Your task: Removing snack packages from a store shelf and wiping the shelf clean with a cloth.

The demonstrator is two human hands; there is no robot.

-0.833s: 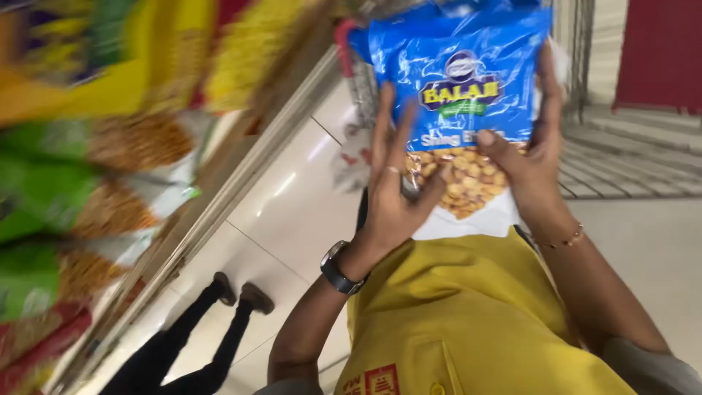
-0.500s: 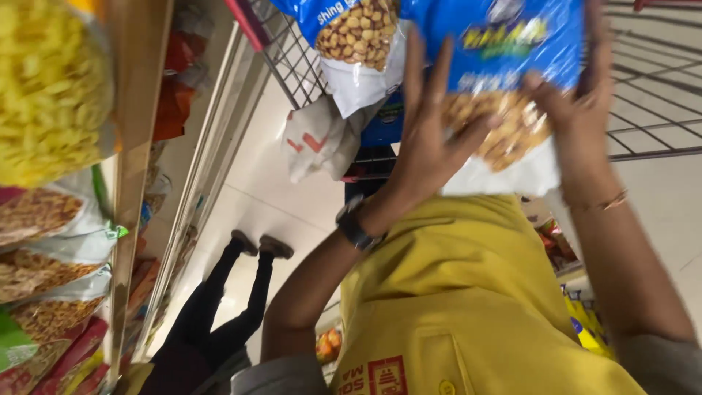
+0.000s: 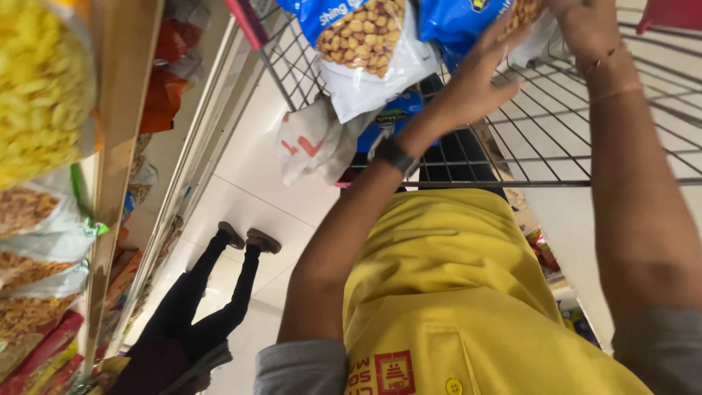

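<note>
Up at the top edge, a blue snack bag [image 3: 468, 18] with a clear window of nuts sits inside a wire cart [image 3: 556, 139], and both hands are on it. The left hand [image 3: 475, 80] presses flat against the bag's lower side with the fingers [image 3: 504, 40] spread wide, the palm toward the bag rather than wrapped around it. A dark watch [image 3: 395, 155] sits on that wrist. The right hand [image 3: 578, 22] is cut off by the top of the frame; its wrist, with thin bangles [image 3: 610, 69], rises beside the bag, but whether its fingers are closed on the bag cannot be told.

Just left of this bag, touching it, a second blue bag [image 3: 358, 36] of nuts with a white lower half hangs against the cart's grid. Below it, a crumpled white bag [image 3: 311, 143] with red marks lies against the cart's outer side, and a smaller blue packet [image 3: 395, 117] shows behind the wires.

The person wears a yellow shirt [image 3: 446, 292] with grey sleeves. On the pale tiled floor [image 3: 248, 183] beside the cart stands another person in black trousers [image 3: 205, 292] and dark shoes. Along the left runs a shelf [image 3: 117, 146] holding bags of yellow and brown snacks [image 3: 40, 88].
</note>
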